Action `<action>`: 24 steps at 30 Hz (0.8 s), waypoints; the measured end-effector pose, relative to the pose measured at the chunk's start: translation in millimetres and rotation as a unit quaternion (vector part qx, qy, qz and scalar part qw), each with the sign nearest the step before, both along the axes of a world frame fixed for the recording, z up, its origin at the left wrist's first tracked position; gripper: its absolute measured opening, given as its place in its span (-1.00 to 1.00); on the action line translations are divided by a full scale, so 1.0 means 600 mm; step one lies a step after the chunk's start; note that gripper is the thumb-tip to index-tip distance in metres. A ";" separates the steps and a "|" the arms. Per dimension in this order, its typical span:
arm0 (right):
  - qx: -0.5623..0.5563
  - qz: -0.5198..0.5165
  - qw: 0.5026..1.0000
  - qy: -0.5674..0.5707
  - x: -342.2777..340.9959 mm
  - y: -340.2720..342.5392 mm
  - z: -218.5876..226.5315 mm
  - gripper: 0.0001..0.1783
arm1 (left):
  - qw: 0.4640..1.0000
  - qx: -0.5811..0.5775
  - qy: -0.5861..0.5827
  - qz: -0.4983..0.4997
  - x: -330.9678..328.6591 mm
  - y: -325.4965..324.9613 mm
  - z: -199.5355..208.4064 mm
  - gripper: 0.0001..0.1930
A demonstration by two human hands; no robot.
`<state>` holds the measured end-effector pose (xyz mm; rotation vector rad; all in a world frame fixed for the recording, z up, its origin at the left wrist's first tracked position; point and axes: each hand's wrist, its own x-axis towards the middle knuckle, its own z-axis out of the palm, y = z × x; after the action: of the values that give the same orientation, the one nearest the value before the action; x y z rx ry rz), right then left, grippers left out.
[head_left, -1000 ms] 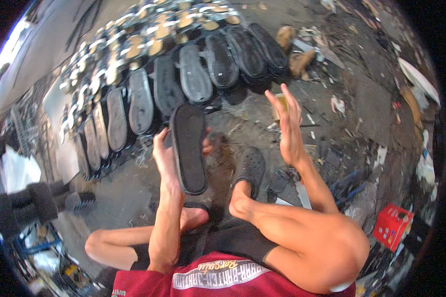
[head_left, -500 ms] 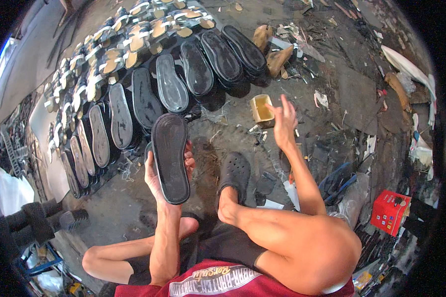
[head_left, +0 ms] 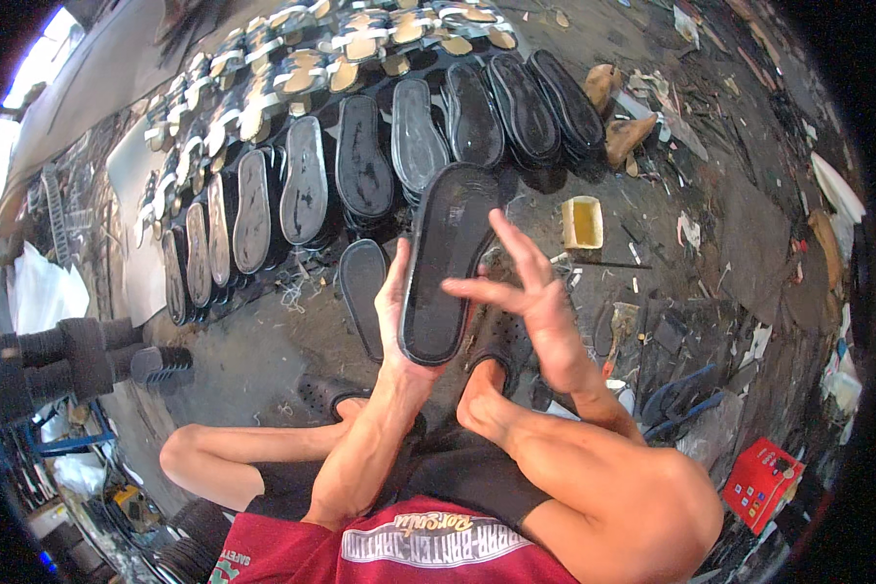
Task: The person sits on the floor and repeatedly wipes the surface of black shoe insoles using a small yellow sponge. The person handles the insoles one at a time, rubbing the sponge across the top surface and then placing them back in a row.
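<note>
A black shoe sole (head_left: 440,292) stands nearly upright before me, its flat inner face toward me. My left hand (head_left: 395,310) grips it low down, with the thumb along its left edge and the other fingers behind it. Over its right side is my right hand (head_left: 552,326), fingers spread and nothing held in them. Two of its fingertips overlap the sole's face; whether they press on it I cannot tell. Another black sole (head_left: 361,292) lies on the floor just left of my left hand.
Stacks of black soles (head_left: 365,161) run in a curved row ahead, with many strapped sandals (head_left: 302,73) behind. A small tub (head_left: 582,244) of amber liquid and a brush (head_left: 621,326) sit to the right. Wooden shoe lasts (head_left: 628,138) lie beyond; a red box (head_left: 761,484) is at lower right.
My right hand has come from beside the tub to the front of the sole. My left hand still holds the sole, now further right in view. The whole view has shifted.
</note>
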<state>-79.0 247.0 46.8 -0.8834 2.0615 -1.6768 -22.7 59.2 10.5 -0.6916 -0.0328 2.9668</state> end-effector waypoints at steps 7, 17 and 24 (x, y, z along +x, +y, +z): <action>0.312 -0.060 0.866 0.386 0.021 -0.039 0.012 -0.10 | 0.998 -0.040 -0.044 0.019 0.005 -0.012 0.030 -0.48; 0.334 -0.029 0.872 0.357 -0.034 -0.037 0.002 -0.24 | 0.995 -0.088 -0.031 -0.038 0.017 -0.029 0.027 -0.57; 0.335 0.057 0.878 0.338 0.005 -0.052 0.007 -0.30 | 0.994 -0.112 0.011 -0.013 0.022 -0.035 0.044 -0.54</action>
<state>-75.7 216.1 50.7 -1.3982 2.6754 -0.4903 -9.5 38.2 36.9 -0.6776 0.3124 2.9802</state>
